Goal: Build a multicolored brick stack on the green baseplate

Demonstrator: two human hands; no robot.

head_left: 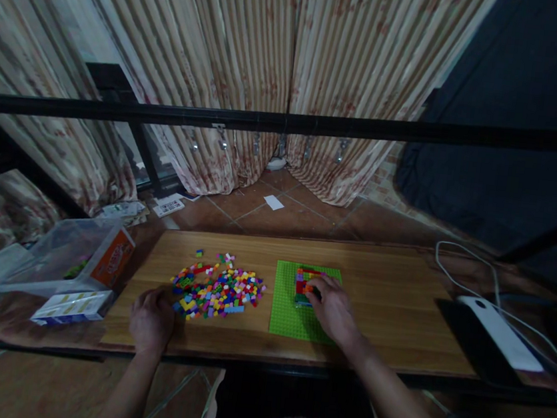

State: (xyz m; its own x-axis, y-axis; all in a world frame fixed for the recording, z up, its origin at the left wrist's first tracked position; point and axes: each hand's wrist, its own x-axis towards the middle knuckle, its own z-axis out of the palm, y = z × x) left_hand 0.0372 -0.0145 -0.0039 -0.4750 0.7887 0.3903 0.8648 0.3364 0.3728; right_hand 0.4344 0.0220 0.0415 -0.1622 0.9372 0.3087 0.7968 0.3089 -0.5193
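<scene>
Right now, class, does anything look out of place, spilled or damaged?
Yes: a white sheet lies on the floor beyond the table, with a printed sheet to its left; both look dropped. The loose bricks lie scattered, but on the table. I see no damage.

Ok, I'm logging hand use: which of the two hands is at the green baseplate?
The right hand, reaching to the brick build on the green baseplate; the left hand is beside the loose brick pile.

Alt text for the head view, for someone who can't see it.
A person's right hand is at a small brick build on a green baseplate, set on a wooden tabletop. The left hand is beside a loose multicolored brick pile. Farther left sits an orange-labelled clear plastic bin.
</scene>
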